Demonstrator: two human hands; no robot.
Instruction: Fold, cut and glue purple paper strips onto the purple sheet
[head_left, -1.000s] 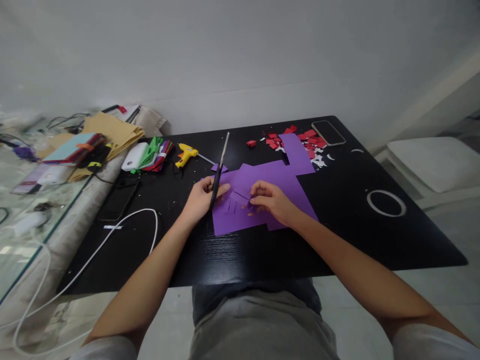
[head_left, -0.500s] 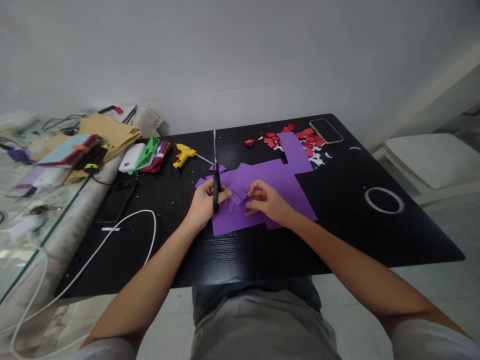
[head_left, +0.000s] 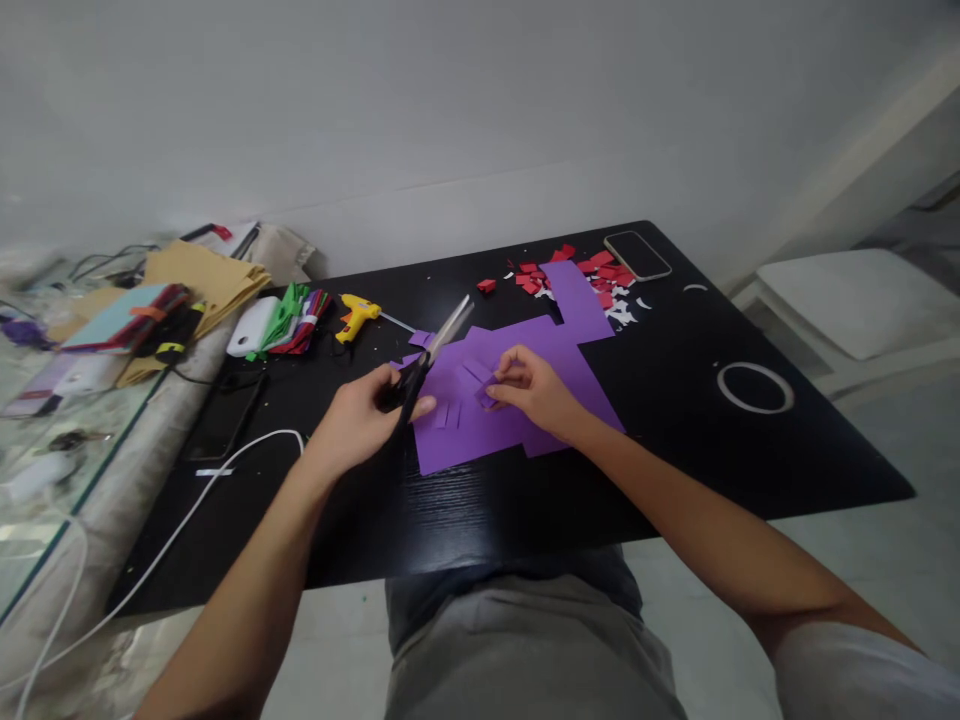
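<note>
Black-handled scissors (head_left: 442,335) are in my left hand (head_left: 364,415), their silver blades pointing up and to the right over the purple paper. My right hand (head_left: 532,390) pinches a small purple paper piece (head_left: 484,385) between thumb and fingers. Beneath both lie larger purple paper sheets (head_left: 574,385), overlapping one another. A few narrow purple strips (head_left: 448,415) rest on the sheet near my left thumb. Another small purple scrap (head_left: 421,340) sits just beyond the scissors.
A yellow glue gun (head_left: 358,315) lies left of the paper. Red scraps (head_left: 601,260) and white scraps (head_left: 624,305) are heaped at the back beside a phone (head_left: 637,255). A tape ring (head_left: 755,387) lies right; a white cable (head_left: 259,437) crosses the left side.
My left hand has drawn back to the left, and the scissors have swung from upright to a rightward slant. My right hand still holds the small purple piece, now more plainly in view.
</note>
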